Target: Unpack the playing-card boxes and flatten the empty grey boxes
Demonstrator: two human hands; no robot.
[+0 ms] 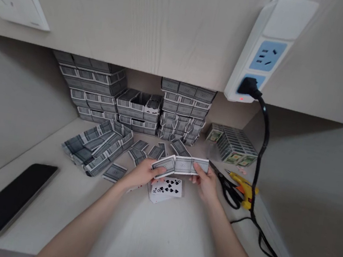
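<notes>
A strip of joined playing cards (183,165), backs toward me, is stretched between my two hands above the desk. My left hand (146,174) pinches its left end, where the last card tilts downward. At the right end, my right hand (204,180) grips the strip with the thumb on top. Just below lies a small pile of face-up cards, a spade card (167,187) uppermost. Loose face-down cards (137,152) are scattered behind my left hand, and one more card (115,172) lies to its left.
Stacked card-built blocks (94,90) line the back, beside another stack (185,109). An open card-built box (98,147) sits left, near a black flat case (6,202). Boxed card decks (234,143), scissors (230,190) and a yellow glue gun (244,190) are right. A black cable (262,147) hangs from a power strip (264,52).
</notes>
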